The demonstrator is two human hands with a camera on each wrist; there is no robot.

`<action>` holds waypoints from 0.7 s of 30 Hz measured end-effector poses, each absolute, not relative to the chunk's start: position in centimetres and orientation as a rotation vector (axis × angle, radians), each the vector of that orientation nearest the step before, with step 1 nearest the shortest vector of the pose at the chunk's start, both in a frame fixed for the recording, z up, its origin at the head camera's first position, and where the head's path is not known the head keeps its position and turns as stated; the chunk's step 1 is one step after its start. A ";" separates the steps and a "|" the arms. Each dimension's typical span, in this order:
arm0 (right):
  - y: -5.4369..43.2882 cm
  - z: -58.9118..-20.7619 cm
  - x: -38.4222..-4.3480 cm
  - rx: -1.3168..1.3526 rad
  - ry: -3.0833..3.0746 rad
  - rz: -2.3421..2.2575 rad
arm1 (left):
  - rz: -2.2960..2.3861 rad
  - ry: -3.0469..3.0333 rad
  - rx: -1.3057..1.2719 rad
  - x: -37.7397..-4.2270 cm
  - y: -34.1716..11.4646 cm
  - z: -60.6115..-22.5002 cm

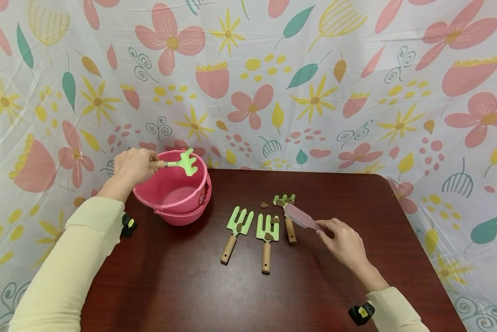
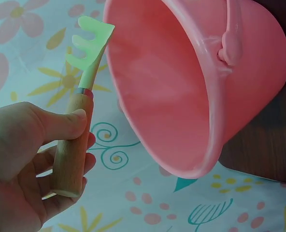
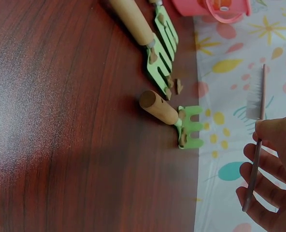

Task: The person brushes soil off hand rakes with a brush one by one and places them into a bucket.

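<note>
In the head view my left hand point(image 1: 133, 167) grips the wooden handle of a small green hand rake point(image 1: 187, 163). Its prongs are over the mouth of a pink bucket point(image 1: 163, 184). The left wrist view shows the thumb along the handle and the fingers curled behind it. On the right, my right hand point(image 1: 344, 244) pinches the handle of a pink brush point(image 1: 301, 215) with pale bristles. The brush head overlaps another green hand rake point(image 1: 290, 228) lying on the table. Brown clumps cling to that rake's head, visible in the right wrist view.
Two green hand forks, a left one point(image 1: 229, 248) and a right one point(image 1: 266, 256), lie on the dark wooden table point(image 1: 215, 299) with brown clumps on their tines. One loose brown clump point(image 1: 264, 204) lies behind them. A flowered cloth point(image 1: 252, 69) hangs behind the table.
</note>
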State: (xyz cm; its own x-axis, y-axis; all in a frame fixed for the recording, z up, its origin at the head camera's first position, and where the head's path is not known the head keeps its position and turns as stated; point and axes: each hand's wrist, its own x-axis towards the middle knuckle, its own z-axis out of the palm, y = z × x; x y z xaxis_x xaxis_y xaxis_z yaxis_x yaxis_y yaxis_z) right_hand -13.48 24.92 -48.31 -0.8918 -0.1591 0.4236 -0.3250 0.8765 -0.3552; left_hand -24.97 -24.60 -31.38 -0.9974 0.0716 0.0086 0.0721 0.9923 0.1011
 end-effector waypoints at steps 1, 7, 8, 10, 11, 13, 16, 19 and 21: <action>24.9 -48.3 -13.5 0.356 -2.661 0.596 | -0.153 -3.138 -0.112 -25.0 -24.6 -31.4; 24.9 -48.3 -13.5 0.359 -2.662 0.591 | -0.100 -3.191 -0.119 -25.4 -24.2 -31.6; 24.9 -48.3 -13.5 0.361 -2.661 0.592 | -0.095 -3.201 -0.121 -25.5 -24.1 -31.6; 25.0 -48.3 -13.5 0.361 -2.658 0.590 | -0.081 -3.216 -0.131 -25.7 -24.0 -31.7; 25.0 -48.2 -13.5 0.361 -2.657 0.590 | -0.073 -3.222 -0.137 -25.8 -24.0 -31.7; 25.0 -48.2 -13.5 0.358 -2.660 0.591 | -0.063 -3.233 -0.145 -26.0 -24.0 -31.9; 25.0 -48.1 -13.4 0.355 -2.664 0.596 | -0.033 -3.244 -0.152 -26.3 -23.9 -32.1; 25.0 -48.1 -13.4 0.355 -2.666 0.599 | -0.005 -3.246 -0.158 -26.4 -23.7 -32.3; 25.0 -48.1 -13.4 0.355 -2.667 0.600 | 0.020 -3.249 -0.167 -26.5 -23.6 -32.3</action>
